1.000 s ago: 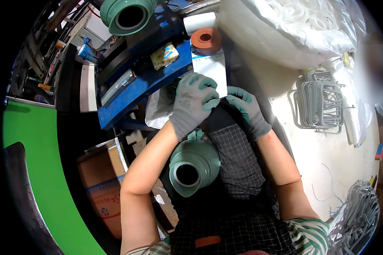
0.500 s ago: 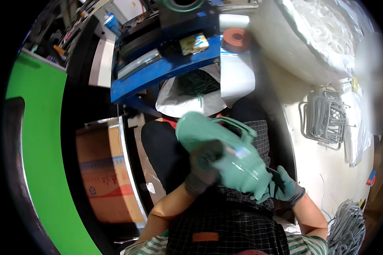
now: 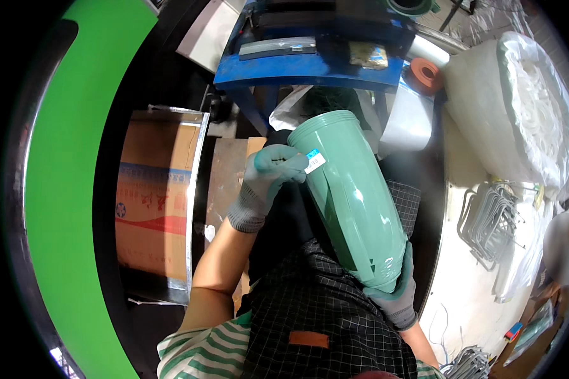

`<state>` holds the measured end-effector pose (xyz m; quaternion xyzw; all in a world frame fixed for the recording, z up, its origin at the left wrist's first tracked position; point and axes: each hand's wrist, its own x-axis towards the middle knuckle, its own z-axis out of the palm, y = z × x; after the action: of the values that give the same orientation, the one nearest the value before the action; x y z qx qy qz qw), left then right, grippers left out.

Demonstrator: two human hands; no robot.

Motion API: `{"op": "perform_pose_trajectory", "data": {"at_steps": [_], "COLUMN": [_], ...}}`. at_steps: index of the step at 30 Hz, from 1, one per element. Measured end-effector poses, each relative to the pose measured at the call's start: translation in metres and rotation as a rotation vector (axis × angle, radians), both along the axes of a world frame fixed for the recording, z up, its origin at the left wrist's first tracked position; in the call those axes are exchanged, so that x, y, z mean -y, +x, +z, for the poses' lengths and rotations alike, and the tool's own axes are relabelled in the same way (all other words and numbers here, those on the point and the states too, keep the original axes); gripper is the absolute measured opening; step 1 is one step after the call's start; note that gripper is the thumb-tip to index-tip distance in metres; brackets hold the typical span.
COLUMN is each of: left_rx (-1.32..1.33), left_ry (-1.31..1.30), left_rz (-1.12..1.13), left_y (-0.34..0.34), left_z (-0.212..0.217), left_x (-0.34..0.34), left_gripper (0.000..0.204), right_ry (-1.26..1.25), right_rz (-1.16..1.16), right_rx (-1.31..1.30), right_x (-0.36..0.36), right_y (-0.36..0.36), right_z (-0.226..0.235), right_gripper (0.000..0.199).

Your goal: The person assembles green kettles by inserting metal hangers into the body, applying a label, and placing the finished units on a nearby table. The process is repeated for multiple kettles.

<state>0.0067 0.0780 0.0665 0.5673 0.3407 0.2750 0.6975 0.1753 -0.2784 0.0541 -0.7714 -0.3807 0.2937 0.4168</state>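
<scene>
To your left runs a broad green surface [image 3: 63, 189], and beside it stands an open cardboard box [image 3: 155, 202] with a metal-edged rim. Ahead of you is a blue bench [image 3: 310, 66]; a bulky white plastic-wrapped bundle [image 3: 518, 107] sits to its right, with an orange tape roll [image 3: 425, 74] between them. Over your lap, across your black checked apron [image 3: 322, 309], you hold a tall green plastic cylinder [image 3: 351, 202] tilted, its open threaded mouth pointing up and away toward the bench and its closed end down near your right hip. Your right hand [image 3: 395, 294], gloved, is cupped under that lower end and grips it, probably carrying the weight so the body stays steady. Your left hand [image 3: 272, 174], also gloved, is closed on the edge of a small white-and-blue sticker [image 3: 315, 161] and presses it against the cylinder's side just below the mouth. Bent wire frames [image 3: 493, 218] lie on the pale tabletop to your right.
</scene>
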Motion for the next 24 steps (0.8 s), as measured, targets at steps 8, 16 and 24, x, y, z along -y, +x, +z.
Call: {"op": "perform_pose_trajectory", "data": {"at_steps": [8,16,24], "left_rx": [-0.130,-0.226,-0.293], "left_ry": [0.450,1.033,0.772], "left_rz": [-0.040,0.180,-0.157], "left_y": [-0.004,-0.026,0.086], "left_z": [-0.005,-0.038,0.041], "left_x": [-0.003,-0.011,-0.002], "left_gripper": [0.016,0.060,0.060], "right_ry": [-0.019,0.073,0.161], "right_rz": [0.033,-0.011,-0.015], "right_rx": [0.250,-0.298,-0.686], "right_x": [0.010,0.012,0.039], "right_y": [-0.011,0.007,0.058], "right_z": [-0.022,-0.012,0.035], "right_gripper": [0.136,0.132,0.144]}}
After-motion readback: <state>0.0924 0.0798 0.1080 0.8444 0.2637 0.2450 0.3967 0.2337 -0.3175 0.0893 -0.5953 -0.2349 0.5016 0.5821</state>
